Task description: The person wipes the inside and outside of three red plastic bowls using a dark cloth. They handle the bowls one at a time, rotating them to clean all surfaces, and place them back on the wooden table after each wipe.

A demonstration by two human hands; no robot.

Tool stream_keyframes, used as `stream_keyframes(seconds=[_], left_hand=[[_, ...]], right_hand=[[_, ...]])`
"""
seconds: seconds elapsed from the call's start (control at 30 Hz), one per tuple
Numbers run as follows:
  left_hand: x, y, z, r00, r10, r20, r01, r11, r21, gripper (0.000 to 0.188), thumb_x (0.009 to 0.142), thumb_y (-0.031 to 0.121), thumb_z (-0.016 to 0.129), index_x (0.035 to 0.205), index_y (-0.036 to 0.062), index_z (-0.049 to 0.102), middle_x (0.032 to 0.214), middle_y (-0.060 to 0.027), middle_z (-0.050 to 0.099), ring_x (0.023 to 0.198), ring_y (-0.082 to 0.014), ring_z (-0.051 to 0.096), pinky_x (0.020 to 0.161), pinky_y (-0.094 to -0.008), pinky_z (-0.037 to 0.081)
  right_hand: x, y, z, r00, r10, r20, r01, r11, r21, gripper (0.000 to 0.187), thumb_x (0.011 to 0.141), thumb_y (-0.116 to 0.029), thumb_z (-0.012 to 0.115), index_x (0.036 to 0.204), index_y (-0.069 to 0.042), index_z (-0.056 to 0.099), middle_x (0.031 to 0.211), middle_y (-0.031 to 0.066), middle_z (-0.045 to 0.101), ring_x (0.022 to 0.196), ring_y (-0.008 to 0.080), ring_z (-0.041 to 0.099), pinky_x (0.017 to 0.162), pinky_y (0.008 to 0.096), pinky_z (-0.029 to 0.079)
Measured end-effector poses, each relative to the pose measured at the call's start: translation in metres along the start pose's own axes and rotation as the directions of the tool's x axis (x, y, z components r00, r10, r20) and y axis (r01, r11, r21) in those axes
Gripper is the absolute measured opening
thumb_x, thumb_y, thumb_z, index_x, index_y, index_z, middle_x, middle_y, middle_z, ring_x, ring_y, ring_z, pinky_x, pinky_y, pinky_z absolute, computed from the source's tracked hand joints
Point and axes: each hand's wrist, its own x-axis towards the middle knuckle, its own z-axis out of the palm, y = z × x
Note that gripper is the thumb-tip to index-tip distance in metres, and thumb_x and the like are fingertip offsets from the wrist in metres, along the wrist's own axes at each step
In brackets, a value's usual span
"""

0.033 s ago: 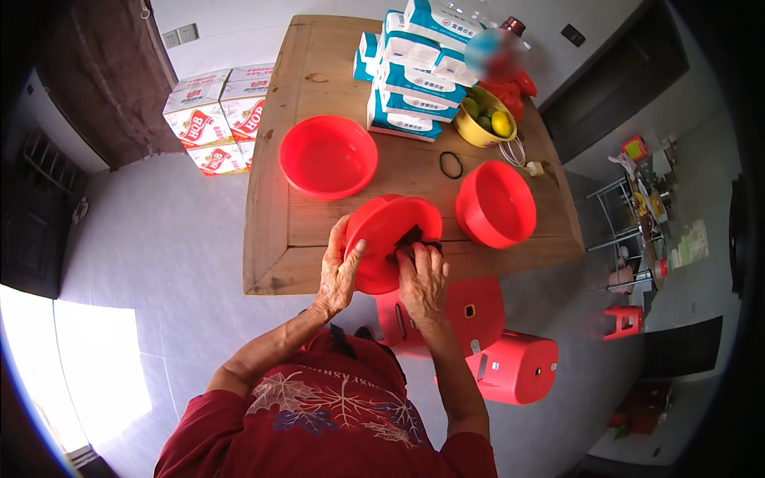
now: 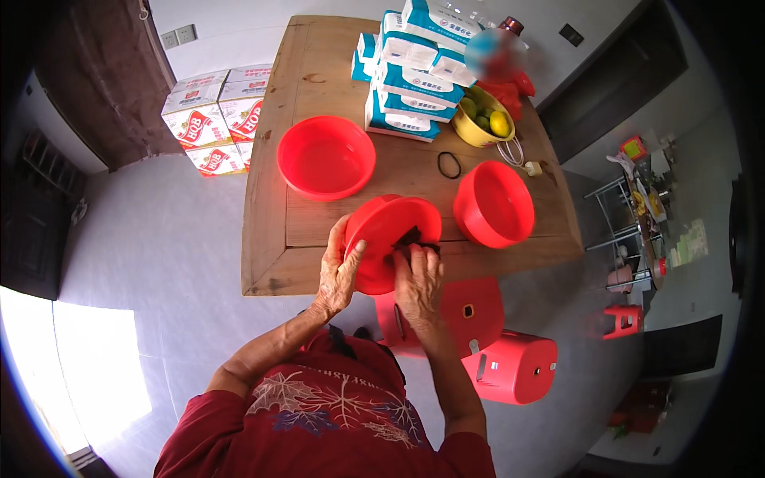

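Observation:
A red plastic bowl (image 2: 389, 225) is tilted on its side at the table's near edge, its opening turned toward the right. My left hand (image 2: 340, 267) grips it from the left, thumb on the near rim. My right hand (image 2: 419, 279) reaches to the bowl's inner side, fingers bent and closed on a dark, crumpled, cloth-like piece (image 2: 410, 237). My fingers hide part of this piece. A wide red basin (image 2: 327, 158) sits beyond my left hand. Another red bowl (image 2: 494, 205), leaning a little, stands to the right.
On the wooden table (image 2: 319, 239) are stacked tissue packs (image 2: 414, 80), a yellow bowl (image 2: 478, 137) of green and yellow fruit, a black band (image 2: 449, 165) and a white cable with plug (image 2: 532, 168). Red stools (image 2: 470, 307) stand below the near edge. Cartons (image 2: 209, 119) are piled left.
My right hand has shifted very slightly left along the dark piece. The tilted bowl and my left hand stay nearly the same.

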Motion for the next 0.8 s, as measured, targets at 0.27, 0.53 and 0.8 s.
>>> stream_keyframes(seconds=[0.27, 0.53, 0.8], left_hand=[[-0.001, 0.006, -0.002, 0.998, -0.051, -0.028, 0.052, 0.998, 0.019, 0.049, 0.093, 0.029, 0.051, 0.132, 0.0046, 0.036, 0.114, -0.0138, 0.055, 0.108, -0.0210, 0.050, 0.094, -0.0328, 0.039], [0.016, 0.022, -0.015, 0.991, -0.088, 0.097, 0.057, 0.957, 0.283, 0.059, 0.091, 0.041, 0.050, 0.131, 0.0001, 0.037, 0.113, -0.0210, 0.056, 0.107, -0.0254, 0.053, 0.094, -0.0360, 0.040], [0.002, 0.009, -0.007, 0.977, 0.108, 0.184, -0.141, 0.974, 0.178, 0.094, 0.079, 0.030, 0.072, 0.144, 0.0072, 0.009, 0.127, -0.0185, 0.046, 0.118, -0.0249, 0.045, 0.098, -0.0370, 0.039]], right_hand=[[-0.003, -0.058, -0.006, 0.977, 0.164, 0.134, -0.201, 0.514, 0.834, 0.036, 0.073, -0.004, 0.064, 0.107, 0.000, 0.057, 0.110, 0.0172, 0.052, 0.099, 0.0369, 0.051, 0.084, 0.0430, 0.043], [-0.020, 0.000, -0.006, 0.970, -0.233, -0.074, 0.244, 0.924, 0.294, 0.038, 0.065, -0.008, 0.071, 0.102, -0.008, 0.061, 0.099, 0.0130, 0.050, 0.085, 0.0305, 0.053, 0.072, 0.0419, 0.045], [-0.005, -0.037, -0.005, 0.986, -0.069, -0.151, 0.122, 0.917, 0.380, 0.036, 0.067, -0.006, 0.071, 0.101, -0.005, 0.060, 0.089, 0.0138, 0.049, 0.076, 0.0305, 0.052, 0.064, 0.0411, 0.044]])
